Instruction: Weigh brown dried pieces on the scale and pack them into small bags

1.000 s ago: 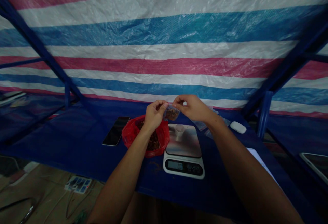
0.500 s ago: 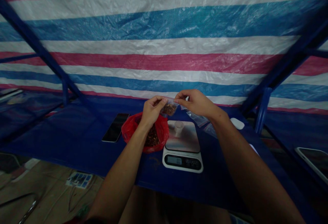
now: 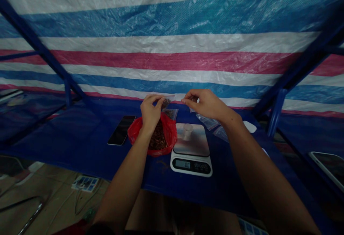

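My left hand (image 3: pixel 149 112) is closed in a pinch on a small clear bag (image 3: pixel 167 103) of brown pieces, held up over an open red plastic bag (image 3: pixel 167 145) with more of the same brown pieces. My right hand (image 3: pixel 208 104) hovers to the bag's right above the scale, thumb and fingertips pinched together. Whether they grip the bag's edge I cannot make out. A white kitchen scale (image 3: pixel 191 158) stands right of the red bag with a small white cup (image 3: pixel 187 131) on its platform.
All this lies on a blue cloth table (image 3: pixel 80 145). A dark phone (image 3: pixel 121 130) lies left of the red bag. Empty clear bags (image 3: pixel 211 122) and a white oval case (image 3: pixel 249 126) sit behind the scale. Blue frame posts (image 3: pixel 274 114) rise on both sides before a striped tarp. Another screen (image 3: pixel 329 165) lies far right.
The small bag has swung toward my left hand and my two hands have drawn apart. The view has shifted slightly downward.
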`<act>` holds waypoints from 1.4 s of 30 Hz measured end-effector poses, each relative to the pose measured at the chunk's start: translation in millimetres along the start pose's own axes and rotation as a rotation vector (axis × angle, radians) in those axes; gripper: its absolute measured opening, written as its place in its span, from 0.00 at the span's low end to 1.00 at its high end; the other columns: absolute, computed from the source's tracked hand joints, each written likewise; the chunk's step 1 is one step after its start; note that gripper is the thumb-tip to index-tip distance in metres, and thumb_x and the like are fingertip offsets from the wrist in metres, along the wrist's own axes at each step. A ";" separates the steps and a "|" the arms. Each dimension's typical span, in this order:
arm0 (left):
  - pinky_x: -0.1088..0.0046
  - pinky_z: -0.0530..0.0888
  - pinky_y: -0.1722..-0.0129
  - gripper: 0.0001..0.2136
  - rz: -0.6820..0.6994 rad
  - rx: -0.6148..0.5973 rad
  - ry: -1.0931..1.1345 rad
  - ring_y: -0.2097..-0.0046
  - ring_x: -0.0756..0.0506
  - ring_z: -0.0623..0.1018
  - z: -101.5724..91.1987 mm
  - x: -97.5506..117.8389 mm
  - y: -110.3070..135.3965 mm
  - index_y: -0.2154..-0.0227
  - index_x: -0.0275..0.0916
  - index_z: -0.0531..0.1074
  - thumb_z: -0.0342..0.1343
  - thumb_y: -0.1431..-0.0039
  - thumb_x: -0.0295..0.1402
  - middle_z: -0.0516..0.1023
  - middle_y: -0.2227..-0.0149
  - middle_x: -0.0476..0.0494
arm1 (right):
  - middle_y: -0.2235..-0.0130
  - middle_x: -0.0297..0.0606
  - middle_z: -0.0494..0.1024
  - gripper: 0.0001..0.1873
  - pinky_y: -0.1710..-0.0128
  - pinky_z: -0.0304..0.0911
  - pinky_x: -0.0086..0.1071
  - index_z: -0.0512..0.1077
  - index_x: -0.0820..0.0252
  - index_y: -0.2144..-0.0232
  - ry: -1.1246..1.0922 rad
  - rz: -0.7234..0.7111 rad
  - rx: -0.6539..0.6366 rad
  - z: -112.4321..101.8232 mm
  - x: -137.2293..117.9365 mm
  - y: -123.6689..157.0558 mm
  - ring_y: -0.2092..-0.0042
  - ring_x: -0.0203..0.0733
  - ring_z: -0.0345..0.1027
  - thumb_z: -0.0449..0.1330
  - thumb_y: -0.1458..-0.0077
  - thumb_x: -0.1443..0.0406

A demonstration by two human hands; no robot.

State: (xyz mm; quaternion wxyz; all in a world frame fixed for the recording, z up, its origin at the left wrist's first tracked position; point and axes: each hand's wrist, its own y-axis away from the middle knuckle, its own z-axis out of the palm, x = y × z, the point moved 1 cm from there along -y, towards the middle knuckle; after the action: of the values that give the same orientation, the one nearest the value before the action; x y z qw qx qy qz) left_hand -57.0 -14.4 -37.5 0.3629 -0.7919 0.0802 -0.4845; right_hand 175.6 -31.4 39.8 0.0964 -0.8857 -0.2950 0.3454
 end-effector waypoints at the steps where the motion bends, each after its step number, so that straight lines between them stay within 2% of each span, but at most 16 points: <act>1: 0.65 0.75 0.46 0.06 0.022 -0.035 -0.069 0.53 0.42 0.82 -1.0 -0.2 1.0 0.63 0.40 0.85 0.63 0.35 0.34 0.86 0.58 0.41 | 0.66 0.40 0.84 0.14 0.65 0.60 0.33 0.80 0.62 0.64 -0.003 -0.005 -0.024 -0.2 -3.2 0.4 0.67 0.40 0.72 0.62 0.35 0.57; 4: 0.64 0.75 0.49 0.09 0.024 -0.167 -0.244 0.54 0.40 0.82 -1.4 2.8 5.8 0.65 0.40 0.85 0.65 0.35 0.40 0.86 0.59 0.40 | 0.66 0.40 0.84 0.12 0.65 0.60 0.32 0.81 0.63 0.64 0.002 -0.032 -0.120 1.3 -16.7 2.3 0.67 0.40 0.73 0.62 0.35 0.60; 7: 0.64 0.74 0.53 0.19 0.011 -0.165 -0.305 0.58 0.40 0.81 -1.1 8.0 8.3 0.69 0.39 0.83 0.59 0.31 0.48 0.85 0.62 0.39 | 0.65 0.40 0.85 0.10 0.62 0.62 0.32 0.82 0.63 0.63 0.001 -0.103 -0.236 14.1 -35.3 4.0 0.66 0.39 0.74 0.61 0.35 0.66; 11: 0.67 0.73 0.56 0.20 -0.052 -0.109 -0.142 0.61 0.43 0.81 -2.0 9.2 4.5 0.70 0.40 0.82 0.53 0.27 0.44 0.85 0.66 0.43 | 0.58 0.44 0.87 0.13 0.55 0.65 0.34 0.83 0.64 0.61 0.048 -0.290 -0.421 57.9 -59.2 8.0 0.59 0.42 0.78 0.58 0.36 0.74; 13: 0.68 0.73 0.56 0.19 -0.105 -0.094 -0.045 0.62 0.44 0.81 -3.2 7.3 1.3 0.70 0.39 0.82 0.53 0.28 0.41 0.85 0.67 0.44 | 0.55 0.49 0.87 0.13 0.53 0.67 0.36 0.83 0.67 0.59 0.120 -0.289 -0.510 85.1 -65.2 12.2 0.55 0.46 0.79 0.58 0.36 0.75; 16: 0.70 0.74 0.58 0.18 -0.182 -0.069 0.079 0.65 0.45 0.80 -5.6 5.4 -2.6 0.70 0.39 0.82 0.53 0.28 0.40 0.85 0.68 0.44 | 0.48 0.58 0.84 0.12 0.50 0.70 0.39 0.81 0.70 0.51 0.216 -0.234 -0.511 116.7 -66.1 19.6 0.49 0.52 0.80 0.63 0.35 0.71; 18: 0.70 0.74 0.61 0.18 -0.226 -0.045 0.122 0.66 0.46 0.79 -7.0 5.6 -4.0 0.71 0.39 0.81 0.53 0.29 0.39 0.84 0.68 0.44 | 0.44 0.60 0.82 0.19 0.48 0.71 0.41 0.79 0.69 0.46 0.246 -0.201 -0.476 128.1 -63.9 23.5 0.46 0.55 0.79 0.68 0.37 0.66; 20: 0.71 0.74 0.62 0.17 -0.244 -0.032 0.134 0.67 0.47 0.78 -7.8 6.0 -4.5 0.71 0.39 0.81 0.54 0.29 0.39 0.84 0.69 0.45 | 0.44 0.59 0.82 0.22 0.47 0.71 0.42 0.78 0.68 0.44 0.256 -0.179 -0.463 133.0 -61.5 25.6 0.45 0.55 0.79 0.70 0.38 0.62; 23: 0.71 0.74 0.62 0.18 -0.230 -0.037 0.148 0.68 0.47 0.78 -7.0 4.4 -4.7 0.72 0.39 0.80 0.54 0.29 0.41 0.82 0.71 0.45 | 0.46 0.56 0.83 0.21 0.46 0.71 0.41 0.78 0.66 0.45 0.239 -0.181 -0.472 135.0 -59.9 24.6 0.45 0.54 0.79 0.69 0.38 0.62; 28: 0.68 0.74 0.63 0.18 -0.245 -0.048 0.159 0.67 0.45 0.79 -7.6 1.0 -7.6 0.71 0.39 0.80 0.53 0.29 0.43 0.83 0.68 0.42 | 0.38 0.59 0.78 0.30 0.45 0.70 0.43 0.76 0.67 0.41 0.205 -0.209 -0.435 137.4 -63.8 8.8 0.40 0.58 0.75 0.71 0.41 0.58; 30: 0.66 0.76 0.58 0.18 -0.180 -0.027 0.066 0.63 0.43 0.81 -17.1 4.4 -8.2 0.69 0.39 0.80 0.51 0.28 0.42 0.85 0.65 0.40 | 0.40 0.59 0.80 0.29 0.47 0.70 0.42 0.78 0.68 0.43 0.218 -0.222 -0.505 138.3 -66.8 -1.0 0.43 0.58 0.76 0.72 0.43 0.58; 33: 0.59 0.75 0.46 0.14 -0.089 -0.035 -0.247 0.53 0.38 0.82 -48.3 12.5 -2.9 0.62 0.39 0.80 0.53 0.30 0.41 0.85 0.57 0.37 | 0.48 0.58 0.84 0.22 0.54 0.69 0.38 0.81 0.71 0.50 0.278 -0.219 -0.634 137.3 -69.1 -13.7 0.51 0.54 0.80 0.70 0.40 0.59; 36: 0.50 0.75 0.44 0.21 -0.229 -0.171 -0.604 0.47 0.29 0.82 -91.8 12.6 12.1 0.53 0.38 0.79 0.61 0.37 0.50 0.82 0.49 0.28 | 0.52 0.53 0.86 0.15 0.60 0.65 0.34 0.82 0.69 0.52 0.260 -0.225 -0.664 134.2 -67.3 -21.0 0.57 0.47 0.79 0.67 0.38 0.64; 37: 0.48 0.76 0.47 0.25 -0.301 -0.236 -0.686 0.48 0.26 0.82 -105.7 9.6 18.2 0.53 0.38 0.79 0.62 0.40 0.56 0.82 0.49 0.26 | 0.52 0.51 0.86 0.14 0.61 0.64 0.33 0.81 0.68 0.52 0.239 -0.231 -0.663 133.4 -66.0 -22.2 0.58 0.45 0.79 0.66 0.38 0.66; 39: 0.51 0.77 0.54 0.27 -0.398 -0.426 -0.755 0.56 0.25 0.84 -127.1 0.3 29.0 0.60 0.41 0.80 0.64 0.46 0.62 0.85 0.59 0.28 | 0.52 0.50 0.86 0.14 0.59 0.64 0.33 0.81 0.67 0.51 0.221 -0.234 -0.653 132.6 -63.4 -23.7 0.57 0.44 0.78 0.63 0.38 0.69; 42: 0.63 0.76 0.64 0.18 -0.324 -0.612 -0.672 0.67 0.35 0.84 -140.2 -13.2 34.2 0.70 0.44 0.78 0.66 0.47 0.54 0.83 0.71 0.37 | 0.49 0.54 0.85 0.17 0.56 0.66 0.35 0.81 0.69 0.50 0.234 -0.237 -0.651 132.1 -62.2 -24.4 0.54 0.46 0.78 0.62 0.41 0.71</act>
State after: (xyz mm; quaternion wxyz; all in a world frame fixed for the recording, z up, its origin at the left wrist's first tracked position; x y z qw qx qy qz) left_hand -172.0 -102.5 -31.7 0.0388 -0.9774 -0.0267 -0.2063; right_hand 39.6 -52.8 -14.7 -0.1181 -0.8631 -0.4770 0.1162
